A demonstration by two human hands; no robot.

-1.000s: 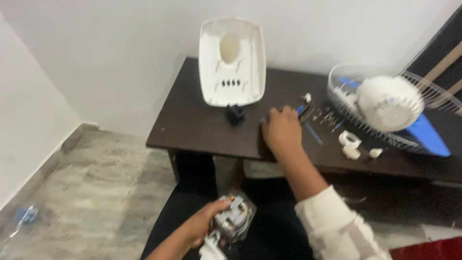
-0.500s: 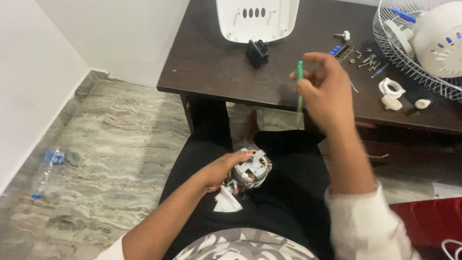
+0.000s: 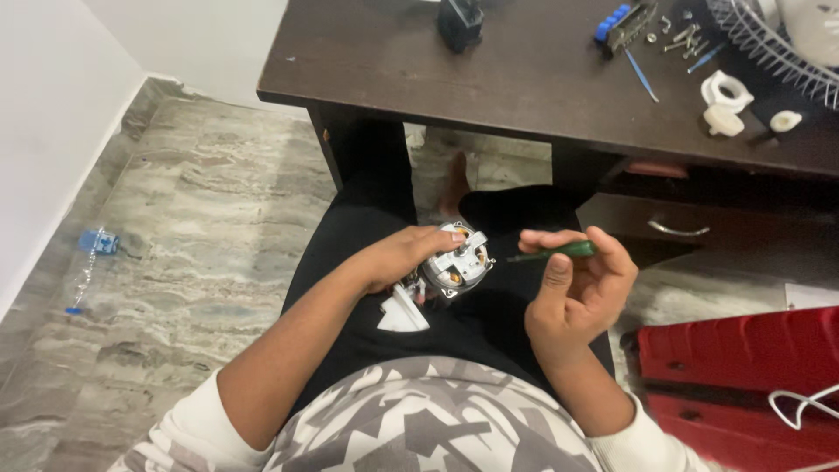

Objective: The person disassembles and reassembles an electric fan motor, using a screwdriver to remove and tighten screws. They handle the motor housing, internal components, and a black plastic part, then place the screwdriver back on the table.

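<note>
Filling the upper part of the view from 11 to 2 o'clock, the dark brown table [image 3: 489, 79] is the largest thing, and under it lies the grey marble floor [image 3: 192, 227] at 9 o'clock. At 4 o'clock, low beside the person's right arm, stands a red case [image 3: 743, 358], with a white wire hanger [image 3: 808, 406] lying on it. At 1 o'clock, at the corner of the table, a part of a fan guard [image 3: 778, 52] is visible, and just beside it lie two white plastic caps [image 3: 724, 100] and a few screws [image 3: 682, 37]. A small black part [image 3: 460, 21] stands at 12 o'clock on the table. In the centre, over the person's lap, the left hand [image 3: 398, 258] has its fingers closed around a small fan motor [image 3: 456, 260], gripping it from the left side with the metal face turned up. Just to the right, at 3 o'clock from the motor, the right hand [image 3: 581, 284] pinches a green screwdriver [image 3: 555, 254] between thumb and bent fingers; its tip points to the motor and is very near it, but I cannot tell if it touches. A blue bottle cap [image 3: 98, 242] lies far away on the floor at 9 o'clock.
</note>
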